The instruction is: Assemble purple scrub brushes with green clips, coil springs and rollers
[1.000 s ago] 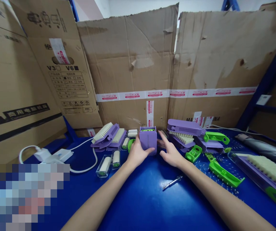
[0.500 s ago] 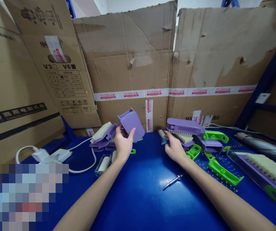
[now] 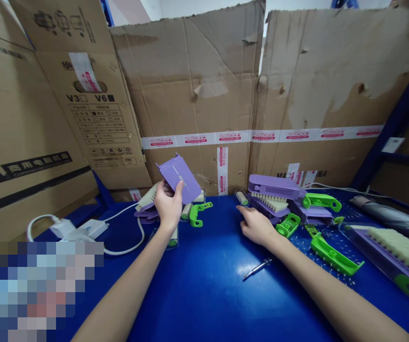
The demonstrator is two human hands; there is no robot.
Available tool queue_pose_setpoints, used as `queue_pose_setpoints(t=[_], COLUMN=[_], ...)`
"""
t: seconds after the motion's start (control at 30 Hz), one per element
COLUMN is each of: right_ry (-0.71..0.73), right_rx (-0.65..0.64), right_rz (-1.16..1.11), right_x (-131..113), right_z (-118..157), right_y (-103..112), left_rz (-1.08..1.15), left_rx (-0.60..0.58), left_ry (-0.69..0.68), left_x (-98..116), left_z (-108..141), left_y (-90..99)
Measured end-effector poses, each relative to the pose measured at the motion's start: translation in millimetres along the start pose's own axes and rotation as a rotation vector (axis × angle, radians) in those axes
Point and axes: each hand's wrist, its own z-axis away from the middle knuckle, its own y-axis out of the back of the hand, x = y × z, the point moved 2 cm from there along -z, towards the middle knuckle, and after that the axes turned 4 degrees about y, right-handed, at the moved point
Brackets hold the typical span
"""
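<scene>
My left hand (image 3: 168, 203) is closed around a flat purple plastic case (image 3: 182, 179), raised and tilted above the table, thumb on its printed face. Behind that hand are purple brush heads with cream bristles (image 3: 147, 197), partly hidden. To its right lie a green plastic handle (image 3: 197, 214) and small cream rollers in clear boxes (image 3: 186, 211). My right hand (image 3: 257, 224) hovers low over the table with its index finger stretched out and no object visible in it. Just beyond its fingertip sits another boxed roller (image 3: 242, 198). A purple brush (image 3: 271, 186) with a green handle lies right of it.
A screwdriver (image 3: 257, 270) lies on the blue table (image 3: 211, 294). Loose green handles (image 3: 336, 256) and scattered screws are at right, beside a bagged brush (image 3: 393, 251). A white charger with cable (image 3: 83, 230) lies left. Cardboard (image 3: 197, 104) walls the back.
My left hand has moved left with the purple case and turned its printed face toward me, uncovering the green handle. My right hand has drawn slightly left and down from the boxed roller.
</scene>
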Motion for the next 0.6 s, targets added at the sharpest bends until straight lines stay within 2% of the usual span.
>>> queue_pose_setpoints(t=[0.2,0.3,0.5,0.6], right_ry=[0.022,0.023,0.001,-0.001], right_rx=[-0.02,-0.023,-0.026,-0.036], right_rz=[0.038,0.04,0.05,0.07], right_x=[-2,-2,-4,-4], right_z=[1,2,2,2], right_y=[1,1,3,4], left_rz=[-0.029,-0.081,-0.151,-0.154], left_rx=[-0.105,-0.24,-0.545,-0.638], left_ry=[0.004,0.011,-0.008,-0.005], left_x=[2,1,-3,-4], left_z=[7,20,61,76], left_y=[-4.3,-13.5,-35.6,-40.7])
